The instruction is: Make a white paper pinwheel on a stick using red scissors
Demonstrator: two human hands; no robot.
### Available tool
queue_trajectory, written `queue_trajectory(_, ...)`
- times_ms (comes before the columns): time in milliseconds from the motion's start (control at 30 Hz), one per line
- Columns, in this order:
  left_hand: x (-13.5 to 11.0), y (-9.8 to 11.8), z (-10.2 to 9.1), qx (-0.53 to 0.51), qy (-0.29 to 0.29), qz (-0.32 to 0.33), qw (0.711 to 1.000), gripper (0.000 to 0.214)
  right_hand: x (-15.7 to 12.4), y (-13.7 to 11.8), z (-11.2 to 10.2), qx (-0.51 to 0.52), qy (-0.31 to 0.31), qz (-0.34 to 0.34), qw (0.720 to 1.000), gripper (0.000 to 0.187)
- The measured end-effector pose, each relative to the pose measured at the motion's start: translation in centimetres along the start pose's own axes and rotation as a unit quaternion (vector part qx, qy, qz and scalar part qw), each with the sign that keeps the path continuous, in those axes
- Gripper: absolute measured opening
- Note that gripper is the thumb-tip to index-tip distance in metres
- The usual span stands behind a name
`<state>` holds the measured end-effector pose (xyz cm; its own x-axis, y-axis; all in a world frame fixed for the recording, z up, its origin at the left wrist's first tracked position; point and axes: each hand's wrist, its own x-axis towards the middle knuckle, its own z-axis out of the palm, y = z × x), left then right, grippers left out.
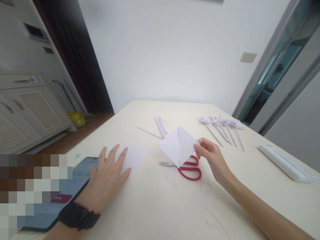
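A creased square of white paper [172, 145] is pinched at its right corner by my right hand [208, 153], which holds it above the table. Under the paper lies a pair of scissors [190, 173] with red handles, its blades pointing left and partly covered. My left hand [110, 176], wearing a black watch on the wrist, is spread with its fingers apart. Its fingertips are beside or on the edge of another white paper sheet [136, 155] lying flat; whether they press on it I cannot tell.
Rolled paper sticks [160, 127] and a thin rod [149, 132] lie beyond the paper. Several paper pinwheels [221, 125] rest at the back right. A white packet [285, 163] sits at the right edge, a phone [67, 193] at the left. Thin paper scraps [207, 190] lie near the scissors.
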<state>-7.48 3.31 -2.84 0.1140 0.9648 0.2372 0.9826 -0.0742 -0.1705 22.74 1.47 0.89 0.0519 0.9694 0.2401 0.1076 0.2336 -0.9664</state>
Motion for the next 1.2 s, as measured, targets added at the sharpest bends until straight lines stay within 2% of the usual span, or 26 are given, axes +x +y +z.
queue_trajectory(167,0.3,-0.2,-0.1,0.006,-0.007,-0.02,1.0,0.052,-0.1,-0.3,0.3,-0.005,-0.002,0.003,1.0,0.017)
queue_trajectory(300,0.3,-0.2,-0.4,-0.014,0.01,-0.026,1.0,0.05,-0.3,-0.6,0.5,-0.01,0.0,0.004,1.0,0.019)
queue_trajectory(433,0.1,0.7,-1.7,-0.016,0.086,0.021,0.996,0.046,-0.4,-0.6,0.3,-0.022,-0.018,0.006,1.0,0.018)
queue_trajectory(500,0.0,1.4,-2.9,-0.076,0.149,0.037,0.985,0.043,-0.4,-0.5,0.3,-0.033,-0.04,0.01,0.999,0.018)
queue_trajectory(533,0.0,1.8,-3.6,-0.127,0.161,0.06,0.977,0.042,-0.4,-0.4,0.3,-0.04,-0.053,0.013,0.998,0.017)
queue_trajectory(600,0.0,2.6,-5.1,-0.268,0.127,0.109,0.949,0.042,-0.5,-0.3,0.5,-0.055,-0.084,0.018,0.995,0.017)
queue_trajectory(667,0.2,3.5,-6.6,-0.428,0.038,0.095,0.898,0.038,-0.8,-0.2,0.8,-0.072,-0.121,0.023,0.99,0.016)
queue_trajectory(700,0.3,4.0,-7.2,-0.489,-0.025,0.094,0.867,0.038,-0.9,-0.2,1.0,-0.08,-0.14,0.025,0.987,0.016)
queue_trajectory(767,0.6,4.8,-8.0,-0.578,-0.135,0.131,0.794,0.038,-1.2,-0.2,1.3,-0.097,-0.17,0.027,0.98,0.015)
queue_trajectory(833,0.8,5.5,-8.1,-0.599,-0.202,0.154,0.759,0.034,-1.5,-0.3,1.6,-0.113,-0.185,0.022,0.976,0.012)
queue_trajectory(900,0.8,6.1,-7.7,-0.602,-0.236,0.164,0.744,0.029,-1.8,-0.5,1.8,-0.13,-0.193,0.011,0.973,0.008)
queue_trajectory(967,0.7,6.5,-7.3,-0.601,-0.241,0.173,0.742,0.026,-2.1,-0.6,2.1,-0.145,-0.198,0.0,0.969,0.004)
queue_trajectory(1133,0.5,7.2,-6.9,-0.566,-0.194,0.17,0.783,0.019,-2.5,-0.5,2.6,-0.2,-0.198,-0.023,0.959,0.003)
queue_trajectory(1200,0.5,7.4,-6.8,-0.567,-0.2,0.174,0.78,0.02,-2.4,-0.3,2.8,-0.216,-0.189,-0.025,0.958,0.004)
